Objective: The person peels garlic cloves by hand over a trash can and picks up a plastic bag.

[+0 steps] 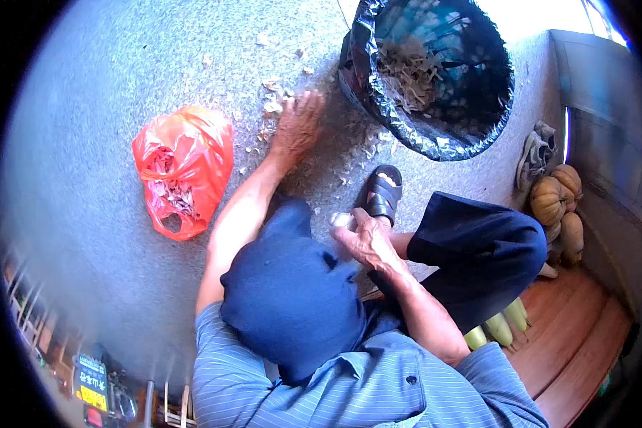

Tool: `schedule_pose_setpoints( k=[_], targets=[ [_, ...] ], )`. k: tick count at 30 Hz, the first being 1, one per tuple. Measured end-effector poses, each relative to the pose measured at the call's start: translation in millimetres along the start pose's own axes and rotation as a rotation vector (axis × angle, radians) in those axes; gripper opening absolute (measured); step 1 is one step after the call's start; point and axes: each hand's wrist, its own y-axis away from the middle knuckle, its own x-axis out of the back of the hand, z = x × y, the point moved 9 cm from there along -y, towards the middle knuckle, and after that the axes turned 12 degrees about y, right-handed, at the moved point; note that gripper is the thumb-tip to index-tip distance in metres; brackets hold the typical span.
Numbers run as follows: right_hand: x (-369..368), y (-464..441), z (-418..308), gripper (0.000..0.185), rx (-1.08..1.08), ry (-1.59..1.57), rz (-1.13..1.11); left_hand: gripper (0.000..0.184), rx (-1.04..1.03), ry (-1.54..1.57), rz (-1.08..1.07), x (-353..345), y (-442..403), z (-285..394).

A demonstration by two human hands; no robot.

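My left hand [297,130] reaches down to the floor with its fingers stretched out, beside scattered pale papery peelings [272,107]. No held thing shows in it. Close to my foot in a dark sandal [385,194], my right hand [371,244] is closed on a small white garlic-like bulb [343,220], partly covered by the fingers. A red plastic bag [210,153] lies left of my left arm; pinkish-white, garlic-like pieces [175,194] show through its openings.
A bin lined with a black bag [446,148] stands ahead, with dry peelings [406,75] inside. To the right are pumpkins [549,200], a crumpled cloth-like item [535,155] and long pale-green vegetables [499,329] on reddish-brown boards [581,335]. A parked vehicle [93,389] appears lower left.
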Motion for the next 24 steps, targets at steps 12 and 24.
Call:
schedule_pose_setpoints(
  k=[12, 24],
  targets=[
    [-12.1, -11.2, -11.5, 0.056, 0.203, -0.069, 0.003, 0.051, 0.266, 0.272, 0.274, 37.3, 68.1, -62.2],
    [2.9, 7.0, -62.3, 0.042, 0.191, -0.547, -0.025, 0.03, 0.697, 0.99, 0.334, 79.2, 128.3, -103.5]
  ],
)
